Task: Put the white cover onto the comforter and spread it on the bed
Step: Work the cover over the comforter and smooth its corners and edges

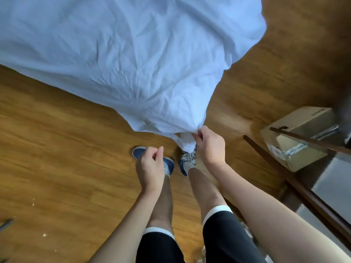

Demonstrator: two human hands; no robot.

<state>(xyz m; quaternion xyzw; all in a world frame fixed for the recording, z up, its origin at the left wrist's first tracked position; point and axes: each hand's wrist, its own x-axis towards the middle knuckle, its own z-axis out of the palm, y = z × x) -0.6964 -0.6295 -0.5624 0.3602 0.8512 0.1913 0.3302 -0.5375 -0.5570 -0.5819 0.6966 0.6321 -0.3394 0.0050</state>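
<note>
The white cover is filling the upper part of the view as a wide, wrinkled sheet, narrowing toward a bunched corner that is hanging down just above the person's feet. Whether the comforter is already inside it cannot be told; only white fabric is showing. Its creases are fanning out from the gathered corner.

The right hand is pinching that corner, thumb and fingers curled into the cloth, with a small tail of fabric dangling below the grip. The left hand is hovering apart from the cover, lower and to the left, fingers loosely curled with thumb and forefinger nearly meeting; it is holding nothing that can be seen.

Below the hands, two blue shoes with pale laces are standing on the wooden floor, and bare legs are leading up to dark shorts with white hems. A few pale crumbs are lying on the floor at lower left.

At the right, a cardboard box is sitting with its flaps taped, near a dark wooden rail that is running diagonally. A dark printed mark is showing on the box's top edge, but it is too blurred to read.
</note>
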